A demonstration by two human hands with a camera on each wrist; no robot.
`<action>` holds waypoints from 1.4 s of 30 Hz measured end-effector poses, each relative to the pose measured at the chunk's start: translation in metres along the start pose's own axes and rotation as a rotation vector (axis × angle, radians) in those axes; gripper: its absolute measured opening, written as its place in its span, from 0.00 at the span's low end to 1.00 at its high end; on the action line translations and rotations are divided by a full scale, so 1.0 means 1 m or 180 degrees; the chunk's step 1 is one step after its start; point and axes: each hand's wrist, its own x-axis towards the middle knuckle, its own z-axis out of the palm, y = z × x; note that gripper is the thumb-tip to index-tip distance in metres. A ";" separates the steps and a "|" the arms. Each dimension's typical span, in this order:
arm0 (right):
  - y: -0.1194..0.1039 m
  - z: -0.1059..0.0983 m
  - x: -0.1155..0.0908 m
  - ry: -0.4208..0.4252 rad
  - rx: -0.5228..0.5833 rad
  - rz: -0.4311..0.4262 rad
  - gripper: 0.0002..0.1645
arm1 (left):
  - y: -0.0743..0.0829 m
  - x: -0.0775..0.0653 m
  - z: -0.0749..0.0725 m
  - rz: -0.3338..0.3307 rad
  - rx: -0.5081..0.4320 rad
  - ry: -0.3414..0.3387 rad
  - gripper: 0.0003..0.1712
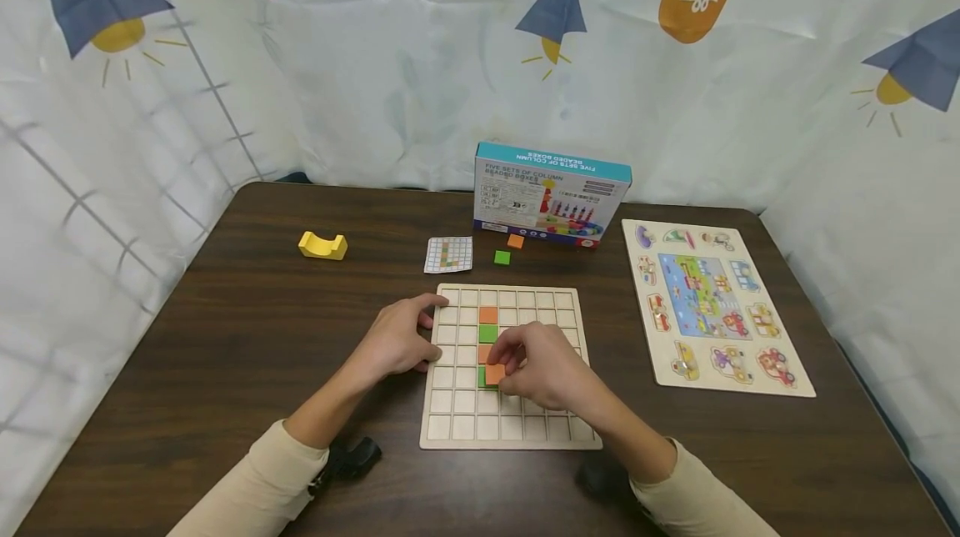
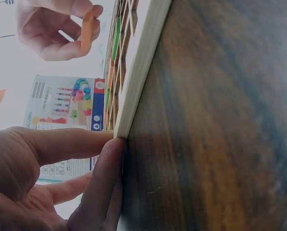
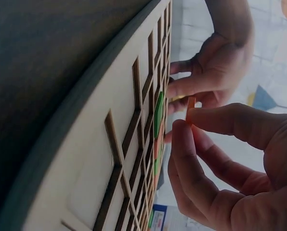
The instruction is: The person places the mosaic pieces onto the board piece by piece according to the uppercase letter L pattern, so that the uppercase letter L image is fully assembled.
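Observation:
A light wooden grid board [image 1: 462, 426] lies on the table between the hands. Down one column run orange and green square tiles, among them a green tile [image 1: 487, 333] and an orange tile [image 1: 488, 315]. My right hand [image 1: 546, 366] pinches another orange tile [image 1: 494, 374] between thumb and fingertips; in the right wrist view this tile [image 3: 190, 109] is raised off the board, tilted on edge. Over the lowest green tile [image 1: 482, 378], it covers part of it in the head view. At the board's left edge, my left hand [image 1: 397, 334] grips the rim with thumb and fingers.
Behind the board lie a loose green tile [image 1: 502, 257], a loose orange tile [image 1: 516, 241] and a pattern card [image 1: 448, 255]. A toy box [image 1: 551, 195] stands at the back. A yellow block [image 1: 322, 246] sits left, a picture puzzle board [image 1: 716, 308] right.

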 end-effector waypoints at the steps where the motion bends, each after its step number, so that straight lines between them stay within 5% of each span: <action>1: 0.000 0.001 0.000 -0.0028 0.0006 -0.0002 0.14 | 0.000 0.000 0.000 0.0006 0.0002 0.0000 0.43; 22: -0.002 0.013 -0.004 -0.0315 -0.0143 -0.0230 0.15 | 0.001 -0.001 -0.002 -0.0001 -0.0055 0.0003 0.43; 42: 0.000 0.017 -0.005 -0.0299 -0.0264 -0.0292 0.16 | 0.000 0.000 0.000 0.0012 -0.0015 -0.0006 0.43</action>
